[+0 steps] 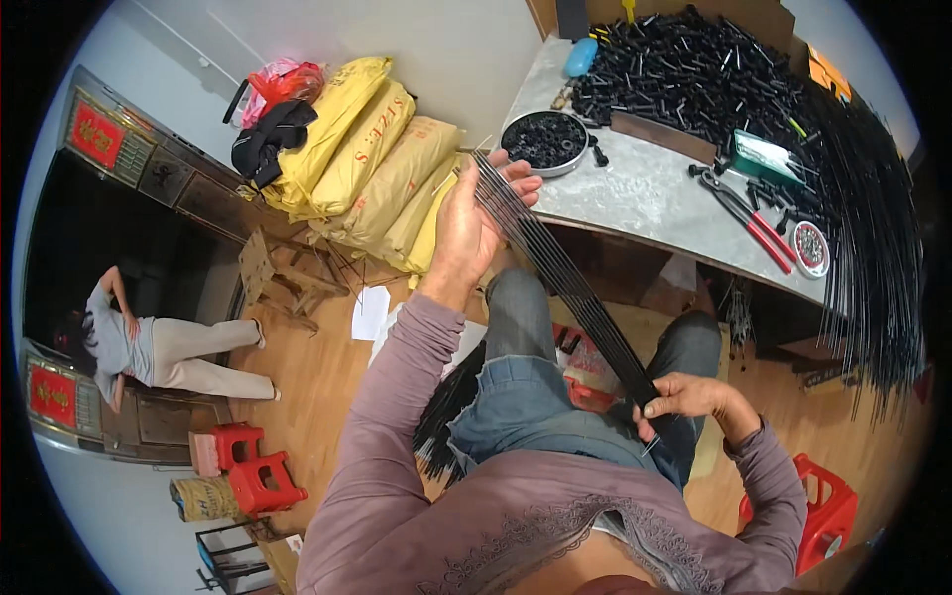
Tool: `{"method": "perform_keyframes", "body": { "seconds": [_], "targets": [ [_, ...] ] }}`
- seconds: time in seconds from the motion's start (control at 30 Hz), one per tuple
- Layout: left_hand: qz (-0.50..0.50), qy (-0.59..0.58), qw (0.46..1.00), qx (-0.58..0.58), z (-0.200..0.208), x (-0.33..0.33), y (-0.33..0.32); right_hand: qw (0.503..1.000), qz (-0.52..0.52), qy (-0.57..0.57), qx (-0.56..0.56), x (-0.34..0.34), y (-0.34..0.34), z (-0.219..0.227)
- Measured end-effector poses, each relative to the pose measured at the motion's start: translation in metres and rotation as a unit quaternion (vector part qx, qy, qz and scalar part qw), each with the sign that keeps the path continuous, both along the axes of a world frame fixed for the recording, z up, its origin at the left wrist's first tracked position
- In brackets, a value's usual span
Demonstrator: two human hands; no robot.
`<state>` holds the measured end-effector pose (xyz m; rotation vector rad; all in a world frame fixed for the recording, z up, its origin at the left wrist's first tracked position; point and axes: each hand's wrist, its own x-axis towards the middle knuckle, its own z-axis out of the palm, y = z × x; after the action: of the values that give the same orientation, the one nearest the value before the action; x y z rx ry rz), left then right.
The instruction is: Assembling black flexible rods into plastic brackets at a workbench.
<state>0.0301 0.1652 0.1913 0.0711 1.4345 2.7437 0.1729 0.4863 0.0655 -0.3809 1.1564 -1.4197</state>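
A bundle of long, thin black rods (pixel 567 276) slants across my lap, from upper left down to lower right. At its upper end, my left hand (pixel 464 236) cradles the rods between thumb and palm, its fingers partly curled behind them. My right hand (pixel 686 395) is closed round the lower end, the thumb pressed on top. A few pale tips stick out past each hand. Beyond the left hand, on the table, stands a round tin (pixel 543 141) of small black parts.
The grey table (pixel 635 203) bears a heap of black pieces (pixel 704 74), red-handled pliers (pixel 749 223), a green-white box (pixel 766 157) and a small round dish (pixel 810 248). Long black rods (pixel 878 258) overhang its right edge. Yellow sacks (pixel 382 149), red stools (pixel 266 483) and a standing person (pixel 149 347) are to the left.
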Motion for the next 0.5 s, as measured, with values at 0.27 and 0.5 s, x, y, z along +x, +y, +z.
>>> {"method": "perform_keyframes", "body": {
  "seconds": [0.27, 0.5],
  "targets": [
    [-0.002, 0.044, 0.998, -0.038, 0.005, 0.003, -0.011, 1.0, 0.002, 0.012, -0.02, -0.004, -0.003, 0.007],
    [0.058, 0.031, 0.998, -0.004, 0.001, 0.006, -0.003, 0.997, -0.019, 0.051, 0.054, -0.007, 0.014, 0.01]
  ]
}}
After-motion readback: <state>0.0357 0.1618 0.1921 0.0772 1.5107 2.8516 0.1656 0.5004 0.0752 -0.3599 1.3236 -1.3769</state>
